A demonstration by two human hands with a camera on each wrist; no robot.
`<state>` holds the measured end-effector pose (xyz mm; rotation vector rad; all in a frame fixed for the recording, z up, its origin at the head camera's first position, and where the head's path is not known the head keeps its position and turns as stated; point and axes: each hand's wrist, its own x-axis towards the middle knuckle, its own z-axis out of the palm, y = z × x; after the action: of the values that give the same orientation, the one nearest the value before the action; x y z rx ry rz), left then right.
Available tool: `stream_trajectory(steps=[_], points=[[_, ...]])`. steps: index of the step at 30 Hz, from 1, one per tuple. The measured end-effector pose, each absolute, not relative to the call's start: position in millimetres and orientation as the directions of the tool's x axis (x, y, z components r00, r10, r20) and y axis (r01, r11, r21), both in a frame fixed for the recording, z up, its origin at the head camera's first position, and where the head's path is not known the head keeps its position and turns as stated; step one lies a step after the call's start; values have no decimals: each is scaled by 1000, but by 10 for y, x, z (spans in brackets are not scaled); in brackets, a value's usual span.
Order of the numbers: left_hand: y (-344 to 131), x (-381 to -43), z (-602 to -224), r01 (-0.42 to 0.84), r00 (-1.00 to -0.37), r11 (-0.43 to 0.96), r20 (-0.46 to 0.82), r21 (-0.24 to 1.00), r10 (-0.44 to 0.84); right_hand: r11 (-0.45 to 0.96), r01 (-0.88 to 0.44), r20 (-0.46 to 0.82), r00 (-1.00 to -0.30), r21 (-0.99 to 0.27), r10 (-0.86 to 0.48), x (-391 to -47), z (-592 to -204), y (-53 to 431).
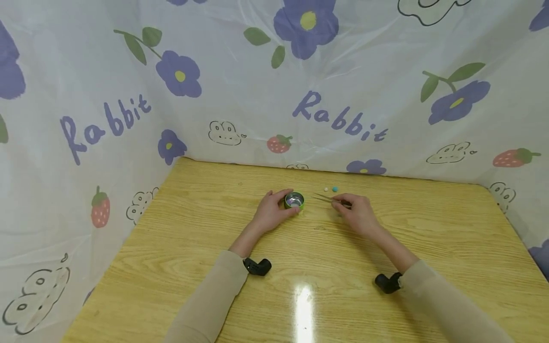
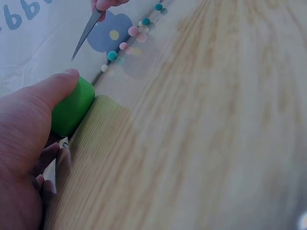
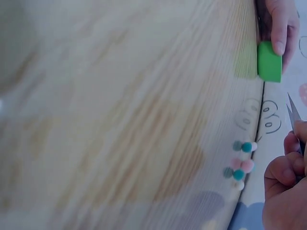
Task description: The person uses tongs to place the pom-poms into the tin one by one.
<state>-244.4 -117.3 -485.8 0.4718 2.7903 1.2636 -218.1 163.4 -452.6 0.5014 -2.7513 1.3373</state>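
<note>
On the wooden table (image 1: pixel 193 247) stands 1 small round green container (image 1: pixel 294 200) with a shiny metal inside. From the head view the inside looks empty, only the bright metal bottom shows; I cannot tell if something very small lies in it. The left hand (image 1: pixel 271 211) holds this container from its left side, with the thumb and fingers curled around the green wall. In the left wrist view the thumb lies on top of the green wall, and the container touches the table.

The right hand (image 1: pixel 359 213) is just to the right of the container and does not touch it. Its fingers are closed around a pair of metal tweezers (image 1: pixel 327 198), pinching them near the back end. The tips point left, toward the container, and are near its rim but apart from it. I cannot tell if the tips are pressed together.

Behind the tweezers, near the far edge of the table, lie some small balls (image 1: pixel 331 189). The head view shows 1 white and 1 teal; the wrist views show also pink ones (image 3: pixel 247 166). All of them are outside the container, on the table.

Around the table hangs a cloth (image 1: pixel 257 85) with purple flowers, strawberries and the word "Rabbit".
</note>
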Motion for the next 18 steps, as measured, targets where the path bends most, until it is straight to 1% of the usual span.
stream_trajectory(steps=[8, 18], points=[[-1155, -2452, -4873, 251, -954, 617, 84, 745, 287, 591, -320, 201, -945, -741, -259, -2150, -4531, 1825], [-1160, -2448, -4855, 263, -952, 613, 97, 745, 290, 653, -275, 186, -961, -705, -204, -2120, -4565, 2043]])
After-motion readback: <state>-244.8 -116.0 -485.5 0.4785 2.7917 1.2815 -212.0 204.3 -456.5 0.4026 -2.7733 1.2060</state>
